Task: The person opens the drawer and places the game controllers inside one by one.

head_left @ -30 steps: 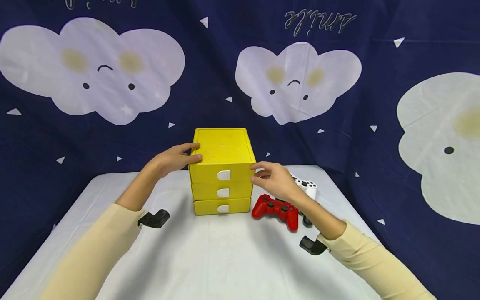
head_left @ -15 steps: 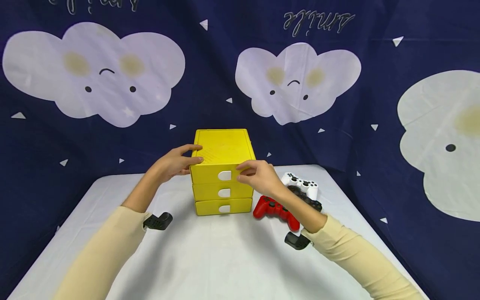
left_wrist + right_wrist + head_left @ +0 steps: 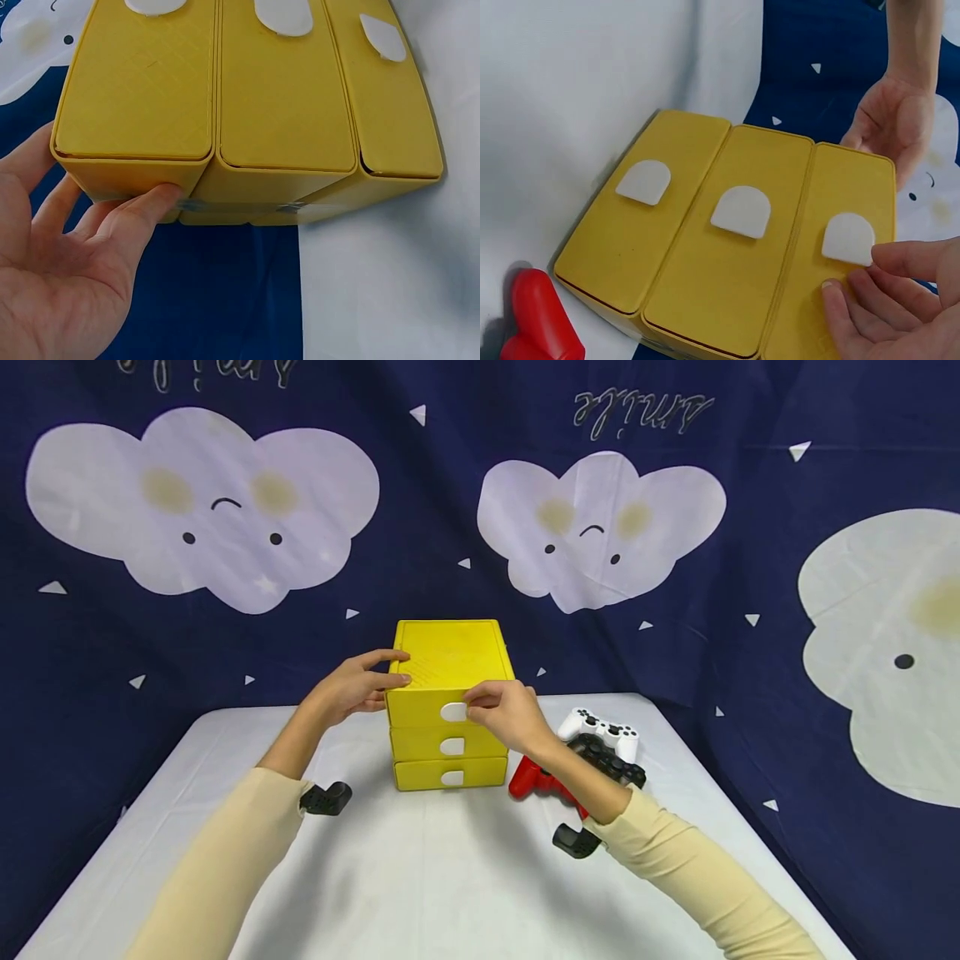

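Facing wearer: drawer fronts (image 3: 420, 745), crosswise | left fingers (image 3: 390, 680) spread, touching | right fingers' (image 3: 907, 259) grip unclear

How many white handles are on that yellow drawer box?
3, one above another: top handle, beside the right hand; middle handle; bottom handle. Behind the yellow box, any others would be hidden.

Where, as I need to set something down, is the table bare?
The broadest free patch of the white table lies between the left sleeve and right sleeve, in front of the yellow three-drawer cabinet; another lies outside the left sleeve. Crowded: right of the cabinet, where the red gamepad, black gamepad and white gamepad bunch together.
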{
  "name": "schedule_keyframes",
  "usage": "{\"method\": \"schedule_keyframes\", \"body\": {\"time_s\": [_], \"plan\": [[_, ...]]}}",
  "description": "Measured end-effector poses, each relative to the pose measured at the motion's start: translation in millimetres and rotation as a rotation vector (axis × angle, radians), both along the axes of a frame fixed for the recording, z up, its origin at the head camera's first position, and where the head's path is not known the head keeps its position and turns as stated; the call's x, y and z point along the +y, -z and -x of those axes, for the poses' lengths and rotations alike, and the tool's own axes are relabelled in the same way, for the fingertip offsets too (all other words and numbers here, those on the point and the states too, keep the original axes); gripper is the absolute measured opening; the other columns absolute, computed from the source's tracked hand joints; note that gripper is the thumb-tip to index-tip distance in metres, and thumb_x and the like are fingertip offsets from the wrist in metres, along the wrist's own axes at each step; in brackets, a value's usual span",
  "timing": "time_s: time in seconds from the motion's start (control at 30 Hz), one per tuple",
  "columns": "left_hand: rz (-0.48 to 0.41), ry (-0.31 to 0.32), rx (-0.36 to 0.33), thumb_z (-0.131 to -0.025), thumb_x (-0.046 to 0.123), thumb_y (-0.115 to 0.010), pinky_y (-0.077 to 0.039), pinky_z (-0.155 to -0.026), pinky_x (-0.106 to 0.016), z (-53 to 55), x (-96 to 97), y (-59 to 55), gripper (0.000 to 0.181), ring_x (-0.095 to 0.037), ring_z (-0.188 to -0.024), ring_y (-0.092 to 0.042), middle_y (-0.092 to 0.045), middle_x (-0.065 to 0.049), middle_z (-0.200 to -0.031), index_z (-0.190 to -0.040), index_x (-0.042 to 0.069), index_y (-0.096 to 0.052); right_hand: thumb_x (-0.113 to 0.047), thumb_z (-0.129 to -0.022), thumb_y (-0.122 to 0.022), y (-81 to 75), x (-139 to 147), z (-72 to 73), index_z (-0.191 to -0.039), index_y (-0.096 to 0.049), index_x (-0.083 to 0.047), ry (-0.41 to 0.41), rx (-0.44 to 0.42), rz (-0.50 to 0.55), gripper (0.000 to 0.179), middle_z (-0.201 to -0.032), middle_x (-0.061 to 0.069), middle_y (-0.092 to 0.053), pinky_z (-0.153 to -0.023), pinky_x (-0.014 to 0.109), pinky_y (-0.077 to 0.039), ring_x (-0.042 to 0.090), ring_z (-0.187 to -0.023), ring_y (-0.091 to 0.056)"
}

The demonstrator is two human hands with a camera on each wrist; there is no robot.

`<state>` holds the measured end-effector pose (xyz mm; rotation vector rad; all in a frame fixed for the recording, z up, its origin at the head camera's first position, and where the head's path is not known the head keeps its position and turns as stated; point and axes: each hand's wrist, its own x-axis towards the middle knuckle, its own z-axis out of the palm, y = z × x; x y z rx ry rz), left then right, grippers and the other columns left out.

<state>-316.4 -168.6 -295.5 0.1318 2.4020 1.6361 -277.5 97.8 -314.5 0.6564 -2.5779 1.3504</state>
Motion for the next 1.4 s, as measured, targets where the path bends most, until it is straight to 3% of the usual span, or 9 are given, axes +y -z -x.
{"method": "schedule_keyframes", "body": {"time_s": [0.07,0.13,0.2,0.3,0.53,0.8,1.03,1.27,1.4], "plan": [[-0.002,-0.005,-0.004,-0.097,0.031,-0.07,-0.051,-0.104,-0.041,1.0,1.5,-0.2,0.062,-0.029,-0.121,-0.059,-0.046,-0.012,-0.152,-0.153,0.026,-0.045,-0.006,-0.091,-0.073,2.1,0,0.8,-0.107,-0.078,-0.005,0.009,0.015,0.005,0.016,-0.101,0.009,-0.078,-0.104,0.045,-0.049,0.022,-0.092,-0.076],[-0.004,-0.008,-0.007,-0.097,0.031,-0.07,-0.051,-0.105,-0.043,1.6,2.9,-0.4,0.061,-0.03,-0.122,-0.059,-0.046,-0.012,-0.152,-0.153,0.026,-0.045,-0.005,-0.09,-0.074,4.6,0,2.1,-0.104,-0.078,-0.004,0.018,0.034,0.019,0.014,-0.099,0.01,-0.078,-0.09,0.039,-0.057,0.022,-0.09,-0.076],[-0.002,-0.008,-0.006,-0.097,0.031,-0.07,-0.05,-0.106,-0.044,1.7,3.6,-0.3,0.062,-0.031,-0.124,-0.058,-0.045,-0.013,-0.154,-0.153,0.025,-0.045,-0.005,-0.09,-0.074,7.0,-1,3.7,-0.101,-0.079,-0.004,0.026,0.06,0.032,0.012,-0.096,0.01,-0.078,-0.08,0.035,-0.06,0.021,-0.087,-0.076],[0.004,-0.01,-0.006,-0.098,0.03,-0.069,-0.05,-0.106,-0.044,1.4,3.1,0.2,0.062,-0.032,-0.123,-0.058,-0.044,-0.013,-0.154,-0.154,0.025,-0.044,-0.004,-0.089,-0.076,10.7,-3,7.2,-0.096,-0.079,-0.004,0.024,0.097,0.045,0.008,-0.093,0.008,-0.078,-0.075,0.03,-0.06,0.019,-0.084,-0.075],[0.006,-0.001,-0.006,-0.099,0.03,-0.068,-0.053,-0.099,-0.037,0.1,-0.5,-0.4,0.062,-0.029,-0.117,-0.06,-0.048,-0.012,-0.151,-0.155,0.026,-0.042,-0.003,-0.087,-0.078,11.9,-6,10.9,-0.091,-0.079,-0.005,0.027,0.114,0.048,0.005,-0.086,0.007,-0.078,-0.075,0.031,-0.06,0.017,-0.079,-0.075],[0.002,0.006,-0.017,-0.098,0.03,-0.069,-0.05,-0.107,-0.044,-0.1,-2.2,1.5,0.064,-0.032,-0.122,-0.06,-0.043,-0.014,-0.156,-0.155,0.025,-0.041,-0.002,-0.086,-0.078,9.7,-7,8.0,-0.089,-0.08,-0.005,0.041,0.046,0.046,0.005,-0.084,0.007,-0.078,-0.074,0.029,-0.06,0.016,-0.076,-0.074],[-0.007,-0.002,-0.004,-0.097,0.03,-0.07,-0.055,-0.093,-0.031,0.3,-1.3,2.9,0.063,-0.025,-0.112,-0.063,-0.05,-0.013,-0.15,-0.154,0.026,-0.044,-0.003,-0.087,-0.077,8.1,-5,2.7,-0.089,-0.08,-0.005,0.037,0.034,0.014,0.004,-0.082,0.005,-0.077,-0.073,0.03,-0.06,0.015,-0.076,-0.073],[-0.008,0.011,0.005,-0.098,0.028,-0.069,-0.052,-0.103,-0.041,-0.8,-2.8,3.1,0.062,-0.029,-0.12,-0.063,-0.046,-0.014,-0.154,-0.155,0.024,-0.044,-0.005,-0.086,-0.078,7.8,-2,-6.1,-0.089,-0.08,-0.007,0.008,-0.018,0.005,0.003,-0.084,0.005,-0.078,-0.075,0.031,-0.06,0.015,-0.077,-0.074],[-0.004,0.018,0.02,-0.098,0.028,-0.069,-0.054,-0.1,-0.038,-0.1,-3.0,1.4,0.061,-0.026,-0.116,-0.064,-0.048,-0.014,-0.152,-0.154,0.024,-0.045,-0.005,-0.086,-0.078,5.8,0,-9.5,-0.089,-0.08,-0.006,-0.007,-0.016,0.007,0.004,-0.085,0.005,-0.078,-0.075,0.031,-0.06,0.016,-0.077,-0.074]]}}
